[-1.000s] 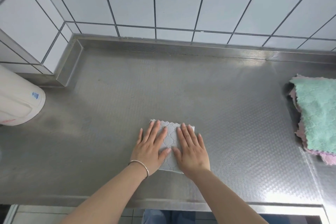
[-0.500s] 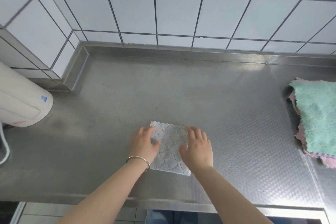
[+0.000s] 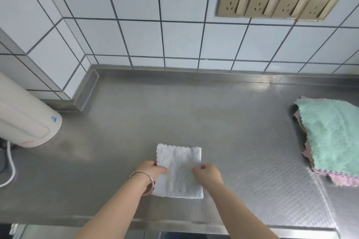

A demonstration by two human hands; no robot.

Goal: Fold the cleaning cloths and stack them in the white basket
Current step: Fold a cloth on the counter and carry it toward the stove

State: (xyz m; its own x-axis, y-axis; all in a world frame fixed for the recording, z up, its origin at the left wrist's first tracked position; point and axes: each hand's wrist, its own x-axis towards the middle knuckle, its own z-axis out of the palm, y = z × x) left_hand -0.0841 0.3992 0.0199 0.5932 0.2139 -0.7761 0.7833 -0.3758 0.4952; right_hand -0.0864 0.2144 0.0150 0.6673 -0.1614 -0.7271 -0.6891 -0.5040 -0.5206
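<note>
The folded white cloth [image 3: 179, 170] lies flat on the counter [image 3: 233, 132], well left of the teal-and-pink cloth pile [image 3: 330, 137]. The left hand [image 3: 150, 170] and right hand [image 3: 207, 173] pinch its opposite side edges with curled fingers, equally near; no basket shows.

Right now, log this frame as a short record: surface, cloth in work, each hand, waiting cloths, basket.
surface: steel counter
cloth in work: white cloth, folded square, flat on counter
left hand: fingers curled, gripping cloth's left edge
right hand: fingers curled, pinching cloth near its right edge
waiting cloths: pile at right, green on pink
basket: not in view
</note>
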